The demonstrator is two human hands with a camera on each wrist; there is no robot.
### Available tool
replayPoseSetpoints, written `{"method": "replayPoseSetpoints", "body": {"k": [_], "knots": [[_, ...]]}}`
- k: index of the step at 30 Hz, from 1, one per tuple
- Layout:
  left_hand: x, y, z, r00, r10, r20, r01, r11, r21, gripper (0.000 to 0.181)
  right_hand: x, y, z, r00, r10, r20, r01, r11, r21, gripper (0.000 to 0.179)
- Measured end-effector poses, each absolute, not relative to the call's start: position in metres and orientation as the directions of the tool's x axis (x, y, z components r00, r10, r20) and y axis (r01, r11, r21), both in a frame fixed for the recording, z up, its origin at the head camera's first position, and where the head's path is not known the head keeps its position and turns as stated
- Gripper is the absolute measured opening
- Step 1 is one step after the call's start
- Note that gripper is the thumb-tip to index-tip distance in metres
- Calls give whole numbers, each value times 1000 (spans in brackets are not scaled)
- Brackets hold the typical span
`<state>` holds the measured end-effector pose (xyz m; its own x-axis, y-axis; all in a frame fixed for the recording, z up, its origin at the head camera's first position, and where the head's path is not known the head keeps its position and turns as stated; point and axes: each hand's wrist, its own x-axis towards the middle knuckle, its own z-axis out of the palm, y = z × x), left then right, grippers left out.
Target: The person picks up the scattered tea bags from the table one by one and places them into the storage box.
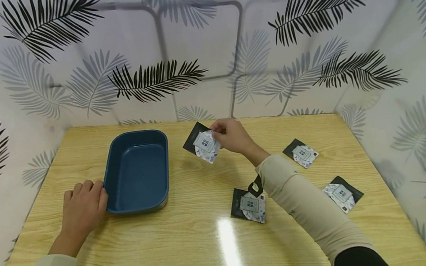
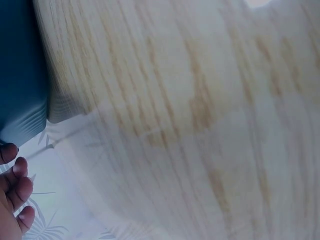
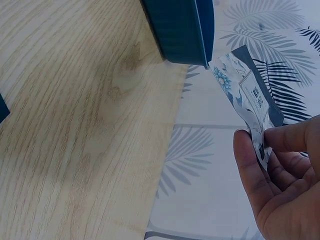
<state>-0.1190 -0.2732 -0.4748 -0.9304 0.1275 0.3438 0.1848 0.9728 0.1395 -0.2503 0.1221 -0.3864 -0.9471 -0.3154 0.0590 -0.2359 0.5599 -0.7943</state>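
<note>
My right hand (image 1: 233, 136) pinches a small sachet (image 1: 204, 143), black with a white floral part and a printed label, by its edge above the table. In the right wrist view, thumb and fingers grip the same sachet (image 3: 247, 92) at its lower end. My left hand (image 1: 84, 206) touches the left side of a blue rectangular tray (image 1: 140, 211), its fingers pointing away and loosely bent. In the left wrist view, the fingertips (image 2: 19, 175) lie beside the blue tray wall (image 2: 22, 75). Nothing shows inside the tray.
More sachets lie on the wooden table (image 1: 180, 252): one (image 1: 250, 206) front of centre, partly below the right forearm, one (image 1: 301, 153) at the right, and one (image 1: 343, 194) nearer the right edge. A leaf-patterned wall (image 1: 201, 99) stands behind the table.
</note>
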Motion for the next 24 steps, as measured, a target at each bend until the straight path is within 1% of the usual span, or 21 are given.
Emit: {"method": "replayPoseSetpoints", "body": {"k": [6, 18, 24], "knots": [[-119, -273, -476, -920, 129, 369, 191, 972, 136, 15, -249, 116, -386, -940, -334, 69, -253, 548, -797, 17], [-120, -275, -476, -905, 141, 402, 209, 969, 129, 16, -243, 112, -384, -937, -344, 68, -266, 570, -778, 18], [-120, -273, -477, -913, 140, 384, 206, 969, 136, 14, -243, 101, -387, -925, -369, 87, -298, 566, -769, 18]]}}
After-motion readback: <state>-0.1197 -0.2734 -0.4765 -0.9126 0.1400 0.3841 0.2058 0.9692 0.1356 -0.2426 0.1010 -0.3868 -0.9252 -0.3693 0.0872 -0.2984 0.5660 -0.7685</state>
